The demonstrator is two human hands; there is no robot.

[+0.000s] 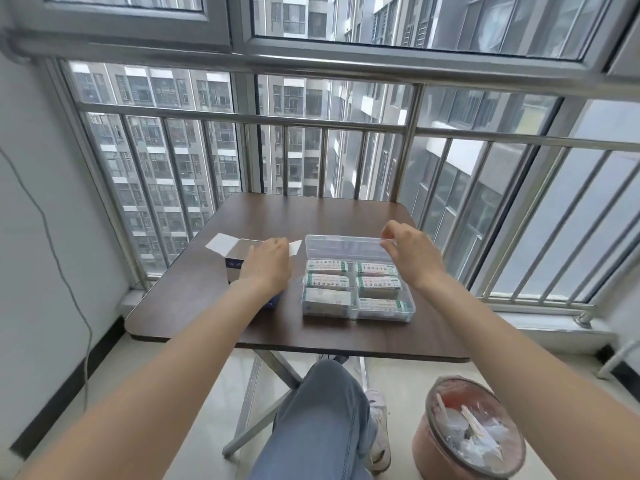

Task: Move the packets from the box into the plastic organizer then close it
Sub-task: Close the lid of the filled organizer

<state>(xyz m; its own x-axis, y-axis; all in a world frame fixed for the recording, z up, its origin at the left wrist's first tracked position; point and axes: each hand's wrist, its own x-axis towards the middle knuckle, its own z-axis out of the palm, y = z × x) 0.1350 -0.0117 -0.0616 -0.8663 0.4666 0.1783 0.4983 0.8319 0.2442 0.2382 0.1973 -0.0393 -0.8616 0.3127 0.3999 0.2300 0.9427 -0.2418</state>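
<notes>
The clear plastic organizer (358,306) sits about dead center on the counter (207,299), a shallow see-through rectangle with six compartments in two columns of three. Each one has a packet (327,266) in it, so six packets total, white with green stripes and print too small to read. Its transparent lid (343,247) stands open at the 12 o'clock side, and the right hand (412,252) has its fingers curled on the lid's right top edge, pinching it. At 9 o'clock from the organizer is the cardboard box (237,265), white and blue, flaps open. The left hand (268,266) rests over its right end, fingers relaxed; can't tell if it's got hold of anything. The counter is dark wood-grain with rounded corners. Down at 5 o'clock on the floor there's a round pinkish bin (467,434) with a clear liner and scraps inside.
</notes>
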